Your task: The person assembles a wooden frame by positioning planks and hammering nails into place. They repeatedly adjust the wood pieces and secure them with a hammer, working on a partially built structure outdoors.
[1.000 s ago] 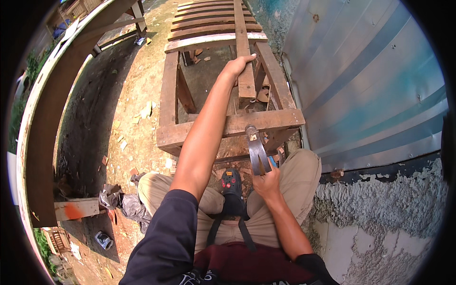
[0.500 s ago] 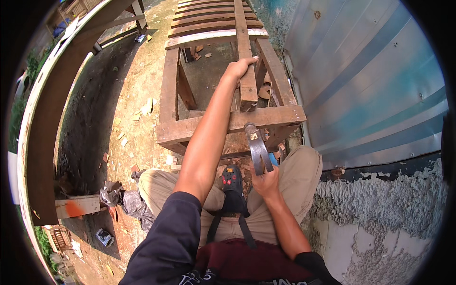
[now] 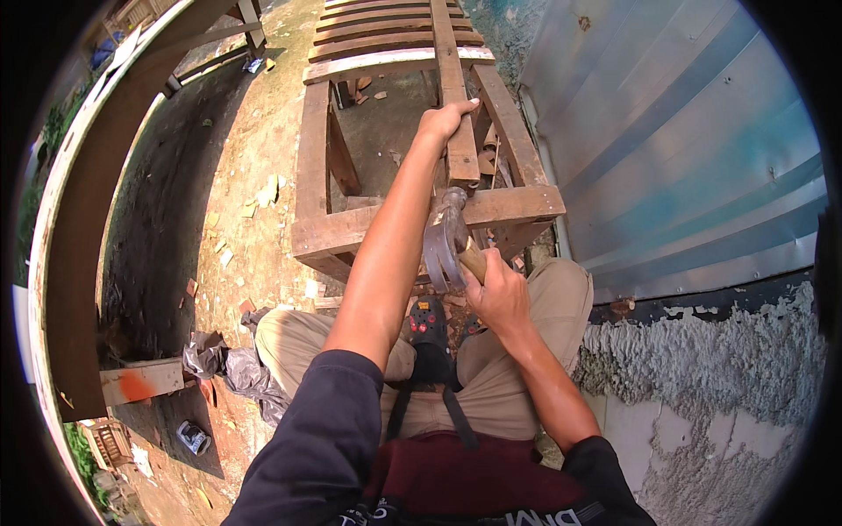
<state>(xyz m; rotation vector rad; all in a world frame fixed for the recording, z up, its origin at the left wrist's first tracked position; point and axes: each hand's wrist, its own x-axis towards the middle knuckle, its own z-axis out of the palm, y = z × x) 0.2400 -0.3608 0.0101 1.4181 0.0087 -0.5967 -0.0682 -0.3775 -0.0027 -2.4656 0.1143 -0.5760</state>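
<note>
My left hand (image 3: 445,124) is closed around a long narrow wooden beam (image 3: 450,66), which runs lengthwise over a wooden frame (image 3: 338,230). My right hand (image 3: 500,296) grips the wooden handle of a claw hammer (image 3: 445,244). The striking end of the hammer points away from me, at the near end of the beam. From this angle I cannot tell whether it touches the beam's end. The claw curves back toward my right hand.
Slats (image 3: 396,37) cross the frame's far part. A corrugated metal sheet (image 3: 667,131) stands close on the right, above a rough wall (image 3: 702,351). A long wooden table-like piece (image 3: 70,254) runs along the left. Wood scraps and a crumpled grey plastic bag (image 3: 254,379) lie on the ground.
My right hand has raised the hammer and moved it forward, so its head is now over the frame's near crosspiece by the beam's end. My left hand keeps its grip.
</note>
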